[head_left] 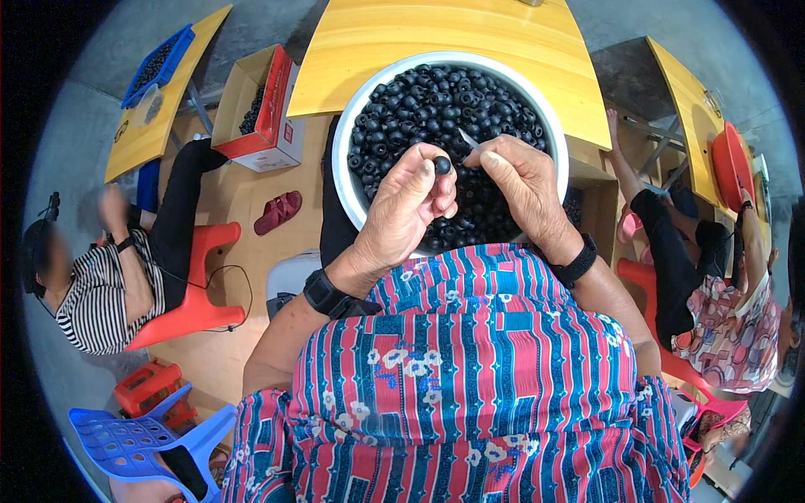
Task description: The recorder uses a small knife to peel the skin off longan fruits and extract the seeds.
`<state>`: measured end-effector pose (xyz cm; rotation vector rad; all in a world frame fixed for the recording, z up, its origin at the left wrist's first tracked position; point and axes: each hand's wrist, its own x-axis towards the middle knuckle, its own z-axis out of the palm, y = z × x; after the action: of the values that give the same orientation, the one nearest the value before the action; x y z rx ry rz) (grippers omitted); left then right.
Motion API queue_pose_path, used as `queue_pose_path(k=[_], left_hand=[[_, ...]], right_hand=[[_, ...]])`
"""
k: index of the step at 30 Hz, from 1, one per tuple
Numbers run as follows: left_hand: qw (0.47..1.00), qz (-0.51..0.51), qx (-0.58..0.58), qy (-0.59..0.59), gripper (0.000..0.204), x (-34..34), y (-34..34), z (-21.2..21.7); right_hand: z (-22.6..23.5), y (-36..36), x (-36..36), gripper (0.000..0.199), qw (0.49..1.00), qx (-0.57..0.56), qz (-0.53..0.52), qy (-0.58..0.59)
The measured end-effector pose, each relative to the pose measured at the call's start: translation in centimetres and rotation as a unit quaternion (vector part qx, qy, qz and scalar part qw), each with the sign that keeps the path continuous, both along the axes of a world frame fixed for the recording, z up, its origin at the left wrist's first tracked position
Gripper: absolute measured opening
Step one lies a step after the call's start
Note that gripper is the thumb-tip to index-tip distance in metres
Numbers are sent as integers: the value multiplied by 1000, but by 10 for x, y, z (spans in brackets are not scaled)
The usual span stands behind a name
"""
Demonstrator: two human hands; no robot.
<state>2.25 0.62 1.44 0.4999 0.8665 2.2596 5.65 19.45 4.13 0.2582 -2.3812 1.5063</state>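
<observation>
A wide pale metal basin [342,159] full of black round beads [453,94], many showing a hole, rests in front of my body against the table edge. Above its near half, my left hand [404,205] pinches one black bead [442,165] between thumb and fingertips, a pale hole facing up. My right hand [527,183] is closed round a thin, pointed, pale tool [470,140]. Its tip sticks out toward the upper left, a little apart from the bead. Most of the tool is hidden in my fingers.
A yellow table [436,33] stands ahead, with a red-and-white carton [272,138] of black beads to its left. One person [109,285] sits on a red stool at left, another [729,318] at right by a red basin [728,163]. A dark red slipper [277,212] lies on the floor.
</observation>
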Motion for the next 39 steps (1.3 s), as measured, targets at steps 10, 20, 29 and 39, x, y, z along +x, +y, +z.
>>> queue_pose_path(k=[10,20,29,39], left_hand=[[999,-46,-29,1,29,0,-2,0],[993,-60,-91,33,42,1,1,-1],[994,-47,-93,30,42,0,1,-3],[992,-58,-105,34,49,1,2,-5]], right_hand=[[10,-6,3,31,995,36,55,72],[2,-7,-1,24,996,50,47,64],[5,-6,-1,25,997,23,74,28],[5,-3,-2,18,983,-103,123,-94]])
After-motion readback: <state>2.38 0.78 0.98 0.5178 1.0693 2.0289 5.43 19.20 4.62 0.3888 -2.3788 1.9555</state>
